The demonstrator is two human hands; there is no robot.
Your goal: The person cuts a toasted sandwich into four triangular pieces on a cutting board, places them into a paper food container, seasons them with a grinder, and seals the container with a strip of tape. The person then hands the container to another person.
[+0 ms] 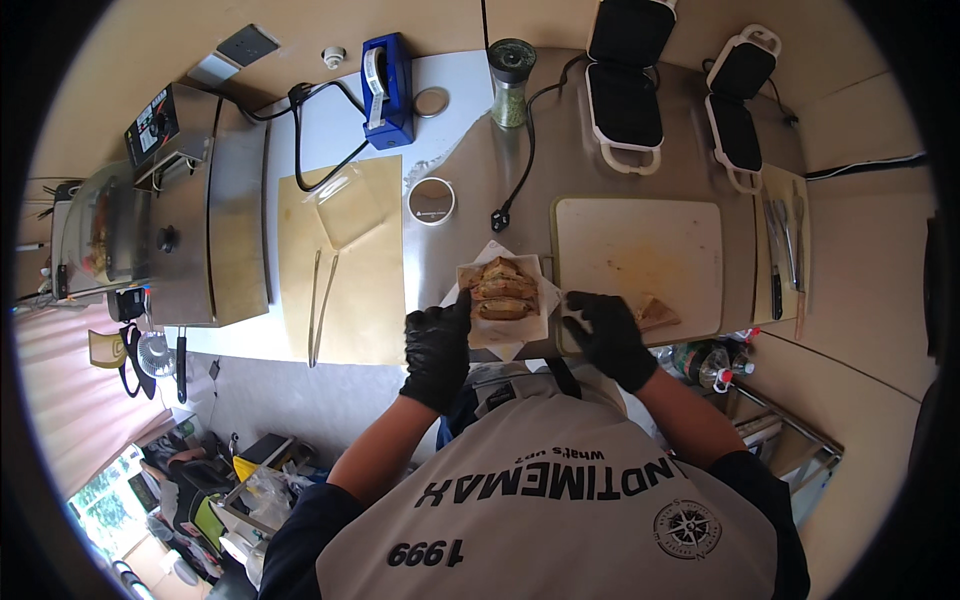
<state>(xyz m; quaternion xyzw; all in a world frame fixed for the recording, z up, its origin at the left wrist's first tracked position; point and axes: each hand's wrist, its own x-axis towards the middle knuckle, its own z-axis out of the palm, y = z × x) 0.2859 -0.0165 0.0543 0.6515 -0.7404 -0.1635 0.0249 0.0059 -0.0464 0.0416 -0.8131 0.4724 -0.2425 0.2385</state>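
A square paper food box (536, 330) with a paper liner stands on the counter before me. Cut sandwich pieces (506, 289) are lined up inside, their filled faces showing. My left hand (437, 356), in a black glove, grips the box's left side with the fingers curled. To the right, my right hand (611, 337), gloved likewise, is over the near left part of a white cutting board (637, 232). Its fingers are apart and I see nothing between them. A sandwich wedge (658, 313) lies on the board just beyond that hand.
Metal tongs (322, 307) and a clear plastic container (349, 217) lie on a tan board (300, 225). Behind are a round tin (431, 201), grinder (511, 82), blue tape dispenser (388, 90), loose plug (500, 219) and two open sandwich makers (626, 105). Knives (775, 262) lie right.
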